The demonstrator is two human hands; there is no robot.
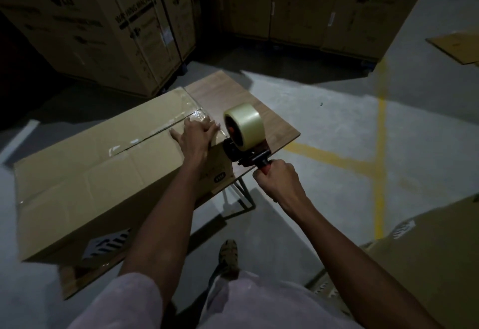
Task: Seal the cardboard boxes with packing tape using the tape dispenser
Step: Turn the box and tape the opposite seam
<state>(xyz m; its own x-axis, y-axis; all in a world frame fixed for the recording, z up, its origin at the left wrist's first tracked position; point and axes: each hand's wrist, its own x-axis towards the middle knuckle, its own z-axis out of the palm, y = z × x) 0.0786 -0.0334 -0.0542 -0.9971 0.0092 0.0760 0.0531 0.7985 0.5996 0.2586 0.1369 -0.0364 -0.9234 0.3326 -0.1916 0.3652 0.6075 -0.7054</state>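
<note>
sleeves (129, 300): short, pale pink | forearms: bare | shoe (228, 254): dark, patterned

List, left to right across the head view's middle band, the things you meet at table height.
Long brown cardboard box → left hand pressing flat on its top → clear tape roll on the black-and-red dispenser → right hand gripping the handle → yellow floor line.

A cardboard box (98, 173) is laid on the bench (259, 111). The left hand (197, 137) is pressed on its top at the right end, where the tape dispenser (243, 142) is held by the right hand (278, 181). Stacked cartons (103, 25) are ranged behind.
</note>
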